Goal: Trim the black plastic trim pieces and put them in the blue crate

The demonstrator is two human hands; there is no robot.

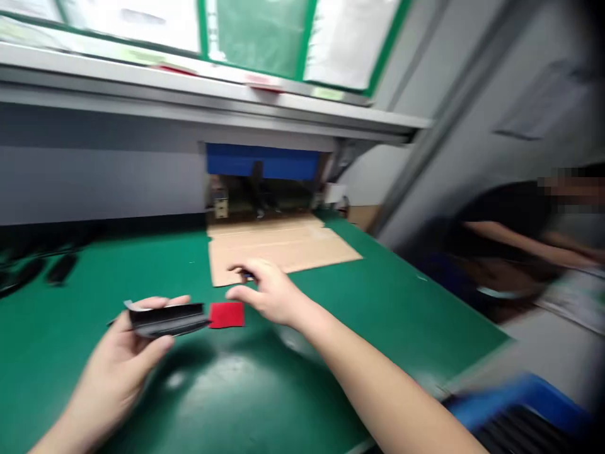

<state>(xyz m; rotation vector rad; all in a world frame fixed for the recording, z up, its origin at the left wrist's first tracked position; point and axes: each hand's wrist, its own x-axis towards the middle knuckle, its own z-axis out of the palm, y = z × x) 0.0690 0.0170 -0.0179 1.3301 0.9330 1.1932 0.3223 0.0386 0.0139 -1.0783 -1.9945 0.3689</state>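
My left hand [125,356] grips a black, trough-shaped plastic part [167,320] by one end, raised above the green tabletop. A thin pale edge shows at that part's left end. Just off its right tip, a flat red rectangle [227,314] is visible; whether the two touch, I cannot tell. My right hand [269,291] is over the table near the front of a cardboard sheet [283,249]. Its fingers are curled, with the thumb spread away from them. A small dark patch shows under the fingers, too blurred to make out.
Several black parts [61,269] lie at the left on the green table [198,403]. An opening with a blue flap [262,161] is behind the cardboard. A metal shelf edge [212,101] crosses above. A blue bin [524,403] stands lower right. Another person [510,221] sits at right.
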